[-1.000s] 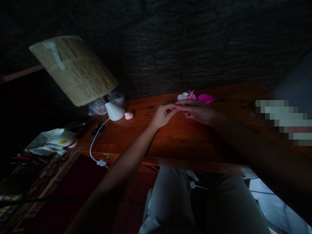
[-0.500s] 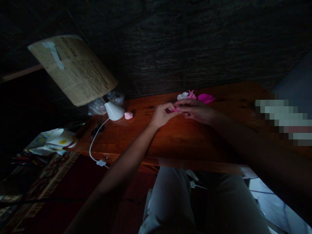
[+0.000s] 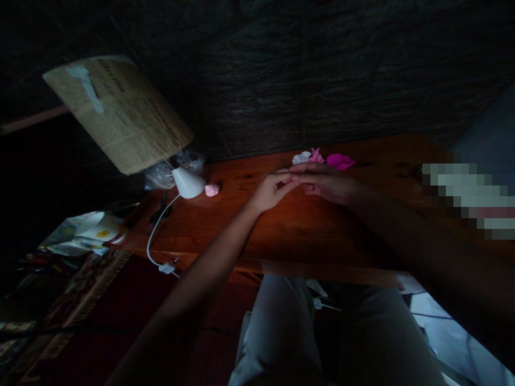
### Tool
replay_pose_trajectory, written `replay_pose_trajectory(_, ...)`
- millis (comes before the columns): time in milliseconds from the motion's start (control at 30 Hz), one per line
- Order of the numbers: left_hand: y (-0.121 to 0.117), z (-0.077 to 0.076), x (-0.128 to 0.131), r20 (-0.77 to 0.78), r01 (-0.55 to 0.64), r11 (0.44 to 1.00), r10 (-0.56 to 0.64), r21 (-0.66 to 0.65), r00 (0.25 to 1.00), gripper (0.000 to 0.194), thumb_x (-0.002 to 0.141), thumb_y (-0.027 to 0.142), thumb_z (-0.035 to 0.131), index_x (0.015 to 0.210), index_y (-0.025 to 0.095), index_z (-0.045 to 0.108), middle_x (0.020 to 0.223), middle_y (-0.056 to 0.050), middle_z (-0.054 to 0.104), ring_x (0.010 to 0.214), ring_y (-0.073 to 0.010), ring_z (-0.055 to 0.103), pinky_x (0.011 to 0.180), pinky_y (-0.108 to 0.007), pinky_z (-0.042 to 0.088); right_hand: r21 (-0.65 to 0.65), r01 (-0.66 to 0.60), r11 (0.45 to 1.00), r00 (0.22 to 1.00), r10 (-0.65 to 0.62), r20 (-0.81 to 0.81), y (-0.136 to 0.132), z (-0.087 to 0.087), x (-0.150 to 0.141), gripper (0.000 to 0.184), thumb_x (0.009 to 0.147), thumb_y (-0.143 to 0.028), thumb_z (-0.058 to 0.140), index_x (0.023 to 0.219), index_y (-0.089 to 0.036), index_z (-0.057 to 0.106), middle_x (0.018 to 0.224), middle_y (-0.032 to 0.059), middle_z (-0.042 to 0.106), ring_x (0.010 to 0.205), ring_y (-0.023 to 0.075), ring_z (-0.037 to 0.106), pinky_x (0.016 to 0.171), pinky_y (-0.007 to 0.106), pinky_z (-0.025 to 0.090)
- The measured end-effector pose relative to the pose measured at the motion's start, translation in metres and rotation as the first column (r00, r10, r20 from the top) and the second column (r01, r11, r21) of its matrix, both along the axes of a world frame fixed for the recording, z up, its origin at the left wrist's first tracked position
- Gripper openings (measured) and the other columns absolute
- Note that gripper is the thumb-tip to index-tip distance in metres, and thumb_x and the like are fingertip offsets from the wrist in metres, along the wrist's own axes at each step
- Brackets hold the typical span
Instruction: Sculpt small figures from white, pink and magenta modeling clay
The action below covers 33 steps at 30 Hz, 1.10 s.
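My left hand [image 3: 273,192] and my right hand [image 3: 324,183] meet above the wooden table, their fingertips pressed together. Both are closed, and the fingers now hide the small bright pink piece that showed between them a moment earlier. Just beyond my right hand lie a crumpled white lump [image 3: 301,157], a pink knobbly piece [image 3: 316,155] and a flat magenta petal-like piece [image 3: 340,161]. A pale pink crumpled lump [image 3: 211,190] sits farther left, beside the lamp base.
A lamp with a newsprint shade [image 3: 120,112] and white base [image 3: 188,183] stands at the left of the table [image 3: 281,236]. Its white cord [image 3: 149,241] hangs over the front edge. Dark scissors [image 3: 161,210] lie near it. A paper cup [image 3: 100,228] is farther left.
My fingers have closed over the small pink piece, which no longer shows. My left fingers have shifted slightly against the right ones.
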<state>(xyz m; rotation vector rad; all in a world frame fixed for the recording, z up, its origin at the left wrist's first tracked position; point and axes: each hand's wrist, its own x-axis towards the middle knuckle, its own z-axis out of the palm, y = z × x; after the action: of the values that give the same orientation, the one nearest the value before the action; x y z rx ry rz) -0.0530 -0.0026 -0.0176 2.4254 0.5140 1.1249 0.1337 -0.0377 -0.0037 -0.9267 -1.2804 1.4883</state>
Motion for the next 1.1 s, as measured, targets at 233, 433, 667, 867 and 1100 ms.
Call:
replay_pose_trajectory(233, 0.0014, -0.0031, -0.0022, 0.074, -0.05, 0.997, 0.055, -0.064, 0.996, 0.029, 0.085, 0.041, 0.072, 0.073, 0.016, 0.064, 0.076, -0.001, 0.065, 0.07, -0.0105, 0.058, 0.068, -0.025, 0.046, 0.013, -0.056, 0.998, 0.998, 0.056, 0.025, -0.0005, 0.0011, -0.001, 0.036, 0.064, -0.022, 0.085, 0.097, -0.026, 0.074, 0.099, 0.0011, 0.068, 0.076, 0.0119, 0.055, 0.058, 0.026, 0.041)
replay_pose_trajectory(433, -0.0049, 0.0026, 0.0003, -0.007, -0.02, 0.997, 0.019, -0.072, 1.0, 0.033, 0.095, 0.045, 0.056, 0.087, 0.016, 0.069, 0.078, -0.002, 0.065, 0.068, -0.0101, 0.057, 0.064, -0.023, 0.045, -0.024, -0.019, 1.0, 1.0, 0.018, -0.017, -0.0015, 0.0017, 0.0003, 0.027, 0.07, -0.028, 0.084, 0.095, -0.022, 0.075, 0.082, 0.0001, 0.067, 0.064, 0.0091, 0.047, 0.055, 0.024, 0.037)
replay_pose_trajectory(667, -0.004, 0.003, 0.0014, -0.036, -0.008, 0.999, 0.007, -0.039, 0.999, 0.034, 0.096, 0.044, 0.055, 0.082, 0.017, 0.069, 0.083, -0.004, 0.066, 0.077, -0.0131, 0.06, 0.071, -0.027, 0.048, -0.036, -0.012, 0.999, 0.999, 0.011, -0.035, 0.0003, 0.0003, 0.0006, 0.025, 0.068, -0.026, 0.084, 0.092, -0.024, 0.076, 0.081, -0.0001, 0.067, 0.064, 0.0092, 0.05, 0.056, 0.023, 0.039)
replay_pose_trajectory(867, 0.0002, -0.0023, -0.0017, 0.036, -0.062, 0.996, 0.064, -0.06, 0.997, 0.026, 0.085, 0.037, 0.073, 0.072, 0.017, 0.063, 0.077, -0.001, 0.063, 0.071, -0.0112, 0.055, 0.066, -0.026, 0.044, -0.007, -0.058, 0.998, 0.998, 0.058, 0.026, -0.0019, 0.0015, 0.0006, 0.029, 0.065, -0.025, 0.086, 0.093, -0.027, 0.078, 0.095, 0.0021, 0.071, 0.075, 0.0127, 0.059, 0.056, 0.023, 0.043)
replay_pose_trajectory(1100, -0.0021, -0.0013, 0.0009, 0.037, -0.035, 0.999, 0.036, -0.038, 0.999, 0.027, 0.088, 0.042, 0.068, 0.08, 0.017, 0.069, 0.078, -0.002, 0.065, 0.07, -0.0108, 0.055, 0.066, -0.025, 0.044, 0.013, -0.053, 0.998, 0.998, 0.053, 0.025, -0.0007, 0.0016, 0.0021, 0.026, 0.068, -0.029, 0.084, 0.093, -0.024, 0.077, 0.086, 0.0021, 0.07, 0.068, 0.0106, 0.056, 0.054, 0.022, 0.041)
